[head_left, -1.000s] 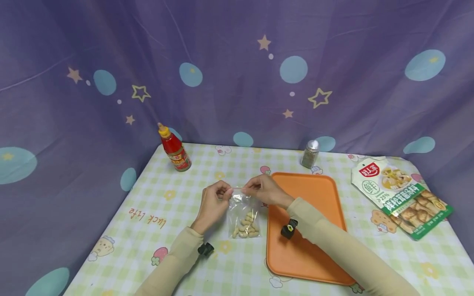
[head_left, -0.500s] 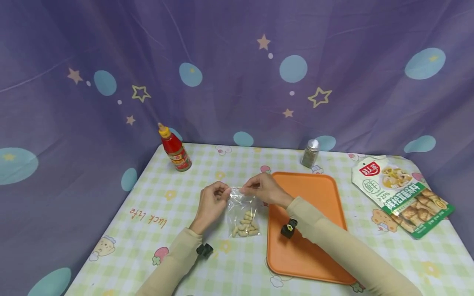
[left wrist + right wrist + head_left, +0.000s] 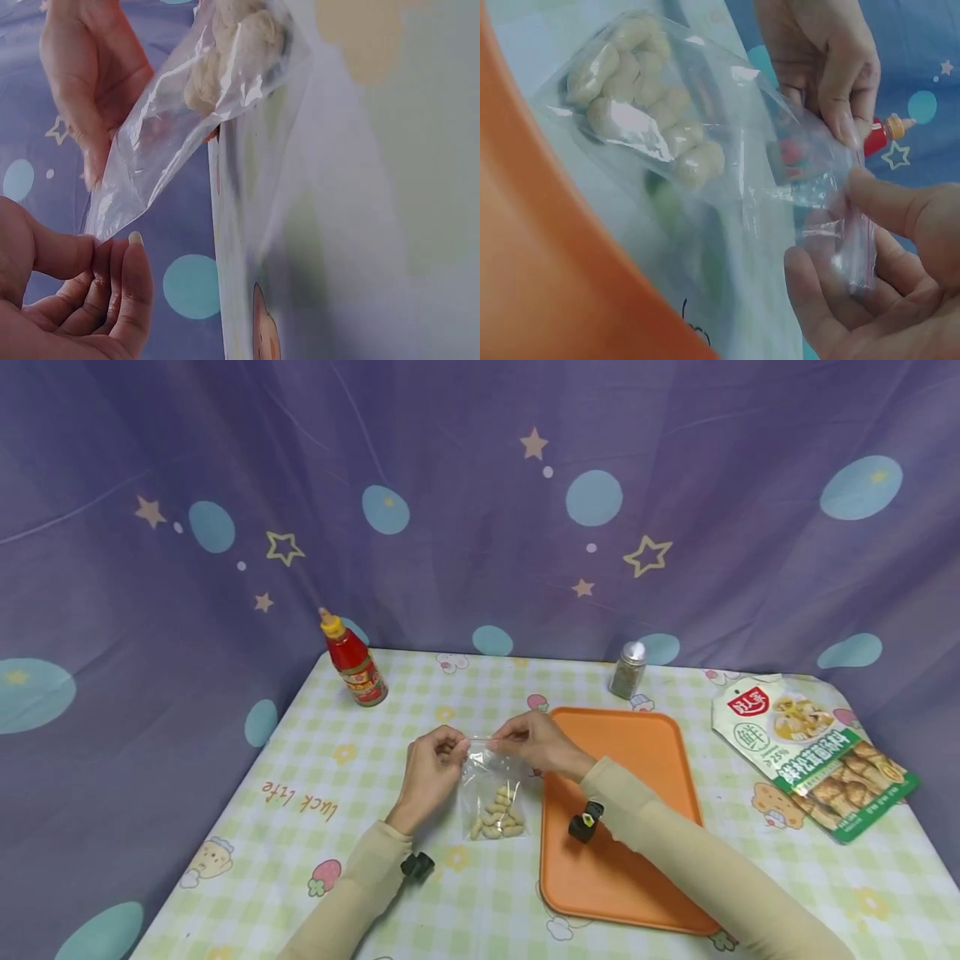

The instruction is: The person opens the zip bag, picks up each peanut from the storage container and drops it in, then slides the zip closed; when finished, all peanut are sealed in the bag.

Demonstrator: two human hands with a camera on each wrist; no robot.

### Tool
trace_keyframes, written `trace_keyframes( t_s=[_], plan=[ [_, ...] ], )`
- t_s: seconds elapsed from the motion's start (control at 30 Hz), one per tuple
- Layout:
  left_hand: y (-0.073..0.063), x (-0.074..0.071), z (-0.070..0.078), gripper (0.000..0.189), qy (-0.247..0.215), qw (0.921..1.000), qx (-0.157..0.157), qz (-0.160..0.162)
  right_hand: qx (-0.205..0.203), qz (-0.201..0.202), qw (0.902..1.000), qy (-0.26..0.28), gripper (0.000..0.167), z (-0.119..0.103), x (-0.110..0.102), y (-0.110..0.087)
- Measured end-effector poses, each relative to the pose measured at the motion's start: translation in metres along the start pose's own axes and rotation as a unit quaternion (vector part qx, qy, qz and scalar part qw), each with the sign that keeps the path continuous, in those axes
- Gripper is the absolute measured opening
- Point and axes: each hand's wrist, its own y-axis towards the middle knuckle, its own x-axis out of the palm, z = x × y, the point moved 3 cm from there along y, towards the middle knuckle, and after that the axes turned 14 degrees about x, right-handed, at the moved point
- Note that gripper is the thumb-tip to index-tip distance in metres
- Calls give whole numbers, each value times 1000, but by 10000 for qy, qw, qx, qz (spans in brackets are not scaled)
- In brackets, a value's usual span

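Note:
A clear zip bag [image 3: 480,789] with several peanuts [image 3: 498,818] gathered at its bottom hangs between my two hands. My left hand [image 3: 433,770] pinches the top left corner between thumb and fingers. On the other side my right hand [image 3: 542,745] pinches the same top edge, thumb against fingers. In the right wrist view, the pinkish seal strip [image 3: 871,259] runs along the bag's mouth under the right thumb. The left wrist view shows the left thumb [image 3: 64,255] pressing the bag's corner. Whether the seal is fastened, I cannot tell.
An orange tray [image 3: 622,893] lies right of the bag, under my right forearm. A red sauce bottle [image 3: 352,662] stands at the back left, a shaker [image 3: 628,672] at the back. A mushroom packet [image 3: 813,752] lies at the right on the checked tablecloth [image 3: 300,860].
Both hands keep their grip on the bag's top edge and have barely shifted. The bag and the peanuts in it stay almost in place.

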Motion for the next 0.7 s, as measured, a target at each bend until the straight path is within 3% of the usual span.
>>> trace_keyframes(
  t_s=[0.2,0.7],
  plan=[
    [-1,-5,-3,8,19,9998,-185,120,4,62,10000,5,16,3,-4,1],
    [-2,-5,-3,8,107,9998,-166,95,335,18,9989,325,16,12,-5,0]
  ],
)
